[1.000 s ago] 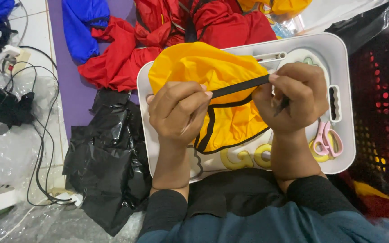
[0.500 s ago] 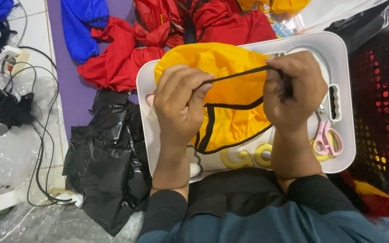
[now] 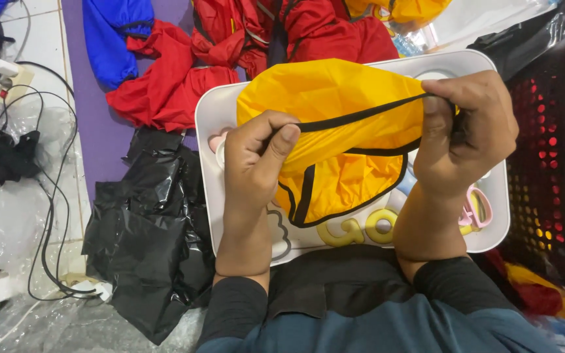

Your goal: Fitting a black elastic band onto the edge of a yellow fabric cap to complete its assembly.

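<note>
Yellow fabric pouch [image 3: 335, 131], above white tray [image 3: 212, 131]: left hand [image 3: 256, 163] at nine o'clock, right hand [image 3: 469, 131] at three, fingers pinching its black trim [image 3: 354, 117] taut, apparently spreading the opening; red garments [image 3: 165, 91] at eleven.

The thin nylon pouch [image 3: 341, 124] is bright yellow, edged with black trim. The plastic lap tray [image 3: 212, 124] beneath is white, printed with yellow letter shapes. The small scissors [image 3: 475, 209] have pink handles. Behind lie red fabric bags [image 3: 165, 91] and a blue one [image 3: 116, 39]; the crumpled plastic sheet [image 3: 145, 242] is black.
</note>
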